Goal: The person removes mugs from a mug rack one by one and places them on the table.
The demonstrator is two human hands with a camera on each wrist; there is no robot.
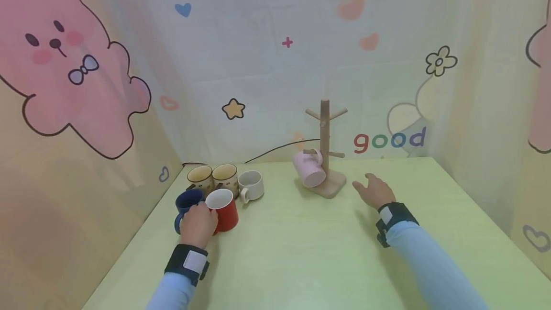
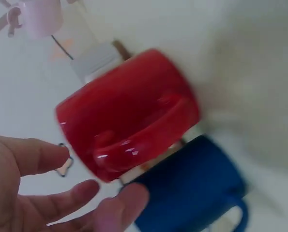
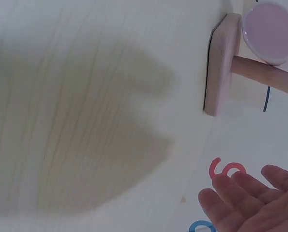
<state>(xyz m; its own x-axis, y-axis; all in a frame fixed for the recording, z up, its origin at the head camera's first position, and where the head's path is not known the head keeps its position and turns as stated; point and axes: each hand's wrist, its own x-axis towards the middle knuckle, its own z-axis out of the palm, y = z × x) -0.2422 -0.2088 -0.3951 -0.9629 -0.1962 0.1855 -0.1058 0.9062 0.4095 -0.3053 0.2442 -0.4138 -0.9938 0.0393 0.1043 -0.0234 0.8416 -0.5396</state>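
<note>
My left hand (image 1: 199, 225) is over the near side of the red mug (image 1: 228, 214), between it and a blue mug (image 1: 187, 201). In the left wrist view the thumb and fingers are spread at the rim of the red mug (image 2: 129, 111), not closed round it; its handle faces the camera, and the blue mug (image 2: 192, 188) is beside it. My right hand (image 1: 376, 193) hovers with fingers extended and holds nothing, right of a wooden mug tree (image 1: 325, 133). A pink mug (image 1: 308, 170) hangs tilted from a low peg of the tree.
Behind the red and blue mugs are two cream mugs with dark rims (image 1: 200, 176) and a white mug (image 1: 251, 185). They stand upright at the back left of the light table (image 1: 292, 262). A printed curtain (image 1: 267, 71) encloses the back and sides.
</note>
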